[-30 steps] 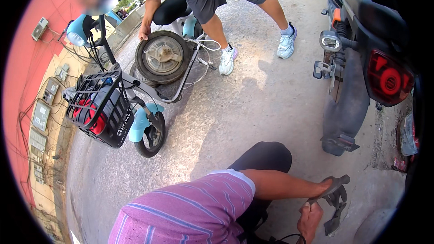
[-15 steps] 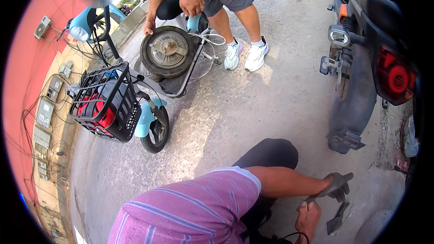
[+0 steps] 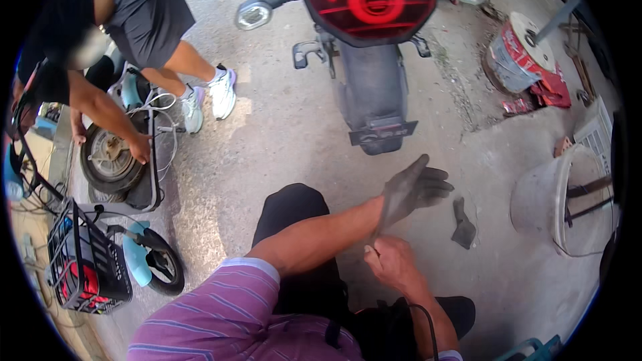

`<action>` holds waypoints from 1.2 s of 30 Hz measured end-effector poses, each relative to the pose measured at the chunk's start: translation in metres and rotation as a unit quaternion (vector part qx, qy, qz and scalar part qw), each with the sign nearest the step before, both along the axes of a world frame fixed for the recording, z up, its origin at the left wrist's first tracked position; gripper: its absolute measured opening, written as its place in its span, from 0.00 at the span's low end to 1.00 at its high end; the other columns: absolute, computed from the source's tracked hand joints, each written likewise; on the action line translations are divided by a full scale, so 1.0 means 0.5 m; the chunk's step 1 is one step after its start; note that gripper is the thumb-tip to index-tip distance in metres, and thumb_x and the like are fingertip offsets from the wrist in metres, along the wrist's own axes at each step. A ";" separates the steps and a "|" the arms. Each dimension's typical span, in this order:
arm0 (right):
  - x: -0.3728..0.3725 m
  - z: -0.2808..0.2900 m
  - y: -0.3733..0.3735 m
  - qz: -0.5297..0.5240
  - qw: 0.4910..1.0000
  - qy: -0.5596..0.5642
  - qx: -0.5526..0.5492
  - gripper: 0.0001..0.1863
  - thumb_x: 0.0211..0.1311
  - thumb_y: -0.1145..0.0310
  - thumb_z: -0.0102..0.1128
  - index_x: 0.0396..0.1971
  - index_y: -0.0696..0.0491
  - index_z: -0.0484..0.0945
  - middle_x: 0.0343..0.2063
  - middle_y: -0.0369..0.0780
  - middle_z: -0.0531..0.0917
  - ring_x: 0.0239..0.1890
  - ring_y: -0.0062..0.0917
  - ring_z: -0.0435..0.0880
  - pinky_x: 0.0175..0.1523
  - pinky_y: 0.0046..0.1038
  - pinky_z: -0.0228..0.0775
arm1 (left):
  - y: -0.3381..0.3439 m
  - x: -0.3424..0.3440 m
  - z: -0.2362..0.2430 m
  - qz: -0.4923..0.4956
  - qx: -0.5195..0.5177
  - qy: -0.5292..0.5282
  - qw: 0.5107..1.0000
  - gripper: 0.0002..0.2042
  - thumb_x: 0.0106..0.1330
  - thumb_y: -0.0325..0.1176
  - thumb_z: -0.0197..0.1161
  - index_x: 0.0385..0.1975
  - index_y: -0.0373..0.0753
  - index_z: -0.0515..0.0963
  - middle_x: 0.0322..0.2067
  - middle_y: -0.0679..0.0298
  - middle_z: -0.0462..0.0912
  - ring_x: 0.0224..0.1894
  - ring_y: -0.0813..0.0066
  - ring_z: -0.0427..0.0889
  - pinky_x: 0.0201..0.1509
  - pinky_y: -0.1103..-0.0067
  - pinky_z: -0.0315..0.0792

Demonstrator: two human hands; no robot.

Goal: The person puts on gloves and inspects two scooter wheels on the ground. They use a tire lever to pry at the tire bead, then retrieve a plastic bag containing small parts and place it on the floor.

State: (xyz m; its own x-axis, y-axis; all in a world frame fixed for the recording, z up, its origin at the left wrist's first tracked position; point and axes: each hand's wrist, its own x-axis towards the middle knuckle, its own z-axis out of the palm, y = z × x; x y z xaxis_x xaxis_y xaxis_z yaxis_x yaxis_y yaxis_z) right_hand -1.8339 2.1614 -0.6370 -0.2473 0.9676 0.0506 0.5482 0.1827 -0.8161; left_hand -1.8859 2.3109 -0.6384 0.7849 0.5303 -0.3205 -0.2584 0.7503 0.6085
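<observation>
On the concrete ground point(image 3: 488, 284), I observe a motorcycle point(image 3: 371, 87) ahead and a white bucket point(image 3: 533, 207) at right. Left hand point(image 3: 416, 190): fingers extended, grasping nothing, inside a grey glove point(image 3: 397, 208). Right hand point(image 3: 393, 264): bare, closed on that glove's cuff. A second glove point(image 3: 463, 232) lies between the left hand and the bucket.

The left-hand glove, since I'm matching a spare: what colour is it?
The glove is dark grey, best seen in the head view.
</observation>
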 end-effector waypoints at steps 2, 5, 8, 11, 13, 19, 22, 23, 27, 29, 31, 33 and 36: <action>-0.006 -0.002 0.007 0.019 1.000 0.006 -0.010 0.14 0.64 0.64 0.57 0.23 0.58 0.73 0.24 0.51 0.80 0.32 0.53 0.80 0.39 0.51 0.71 | 0.014 -0.012 0.012 -0.004 0.002 -0.039 0.999 0.44 0.69 0.72 0.39 0.68 0.38 0.68 0.65 0.53 0.74 0.68 0.63 0.68 0.70 0.65 0.56; -0.008 0.003 -0.002 -0.039 0.998 0.044 0.016 0.11 0.60 0.66 0.56 0.26 0.59 0.72 0.27 0.50 0.80 0.34 0.53 0.80 0.41 0.52 0.70 | 0.011 0.000 0.039 -0.053 0.046 -0.080 0.994 0.56 0.63 0.85 0.30 0.77 0.42 0.60 0.76 0.53 0.62 0.80 0.61 0.53 0.80 0.57 0.40; 0.008 -0.017 -0.026 -0.086 0.994 0.068 0.002 0.11 0.63 0.65 0.57 0.28 0.58 0.75 0.28 0.49 0.81 0.34 0.51 0.82 0.41 0.49 0.72 | -0.001 0.016 0.048 -0.089 0.030 -0.091 0.991 0.49 0.69 0.79 0.38 0.75 0.41 0.63 0.74 0.48 0.65 0.75 0.55 0.63 0.76 0.56 0.55; 0.071 -0.028 -0.027 -0.115 0.986 0.089 -0.081 0.12 0.66 0.62 0.58 0.31 0.57 0.79 0.30 0.46 0.84 0.36 0.46 0.84 0.42 0.45 0.74 | 0.016 0.006 0.041 -0.095 0.062 -0.080 0.990 0.45 0.73 0.73 0.43 0.73 0.36 0.64 0.69 0.47 0.72 0.68 0.56 0.74 0.69 0.60 0.67; 0.139 -0.074 -0.017 -0.205 0.967 0.037 -0.147 0.15 0.65 0.57 0.62 0.37 0.55 0.84 0.36 0.43 0.87 0.42 0.38 0.87 0.47 0.39 0.77 | 0.027 0.002 0.038 -0.074 0.074 -0.052 0.993 0.42 0.75 0.69 0.46 0.71 0.34 0.65 0.65 0.47 0.75 0.63 0.58 0.78 0.66 0.62 0.71; 0.406 -0.300 -0.024 -0.503 0.805 -0.110 -0.296 0.27 0.62 0.57 0.66 0.60 0.50 0.78 0.56 0.45 0.82 0.60 0.39 0.81 0.64 0.41 0.75 | 0.026 0.000 0.018 -0.097 0.104 0.077 0.987 0.35 0.78 0.61 0.48 0.66 0.32 0.71 0.60 0.48 0.81 0.58 0.61 0.81 0.64 0.65 0.73; 0.473 -0.370 -0.053 -0.576 0.747 -0.156 -0.292 0.29 0.61 0.59 0.66 0.64 0.47 0.75 0.60 0.48 0.77 0.62 0.44 0.79 0.67 0.43 0.73 | 0.008 -0.005 0.022 -0.121 0.144 0.116 0.975 0.31 0.79 0.56 0.49 0.65 0.32 0.73 0.56 0.49 0.84 0.56 0.62 0.83 0.64 0.66 0.73; 0.478 -0.389 -0.058 -0.586 0.734 -0.160 -0.303 0.27 0.61 0.59 0.66 0.62 0.46 0.78 0.60 0.47 0.77 0.63 0.44 0.78 0.67 0.43 0.73 | 0.003 -0.006 0.026 -0.132 0.159 0.137 0.969 0.31 0.79 0.56 0.50 0.65 0.32 0.73 0.56 0.49 0.84 0.56 0.62 0.83 0.64 0.66 0.73; 0.486 -0.450 -0.075 -0.509 0.752 -0.221 -0.356 0.19 0.61 0.60 0.65 0.53 0.45 0.85 0.58 0.46 0.77 0.64 0.41 0.77 0.65 0.42 0.73 | -0.012 -0.015 0.025 -0.148 0.180 0.142 0.962 0.29 0.80 0.55 0.51 0.63 0.33 0.74 0.53 0.52 0.86 0.55 0.62 0.85 0.63 0.69 0.75; 0.465 -0.454 -0.055 -0.516 0.755 -0.230 -0.334 0.15 0.62 0.61 0.64 0.47 0.45 0.87 0.56 0.45 0.77 0.63 0.40 0.77 0.65 0.41 0.73 | -0.012 -0.014 0.036 -0.148 0.202 0.180 0.951 0.29 0.80 0.55 0.51 0.63 0.33 0.75 0.53 0.52 0.86 0.55 0.64 0.85 0.63 0.69 0.75; 0.444 -0.432 -0.048 -0.511 0.774 -0.236 -0.291 0.12 0.62 0.62 0.64 0.44 0.46 0.87 0.56 0.44 0.77 0.62 0.40 0.77 0.64 0.41 0.73 | -0.013 -0.016 0.037 -0.148 0.214 0.189 0.947 0.29 0.80 0.55 0.51 0.63 0.34 0.75 0.53 0.53 0.86 0.55 0.64 0.85 0.64 0.69 0.75; 0.437 -0.400 -0.032 -0.494 0.807 -0.236 -0.220 0.11 0.61 0.63 0.65 0.42 0.48 0.86 0.56 0.44 0.78 0.60 0.40 0.78 0.63 0.41 0.73 | -0.012 -0.007 0.031 -0.159 0.231 0.238 0.930 0.29 0.80 0.54 0.52 0.64 0.33 0.75 0.53 0.53 0.86 0.55 0.65 0.84 0.63 0.69 0.75; 0.398 -0.293 0.010 -0.480 0.872 -0.067 -0.067 0.10 0.59 0.67 0.67 0.40 0.53 0.85 0.56 0.44 0.79 0.59 0.40 0.79 0.62 0.41 0.73 | -0.015 0.016 0.008 -0.175 0.252 0.326 0.894 0.29 0.79 0.54 0.53 0.66 0.34 0.73 0.56 0.54 0.84 0.58 0.65 0.83 0.63 0.69 0.75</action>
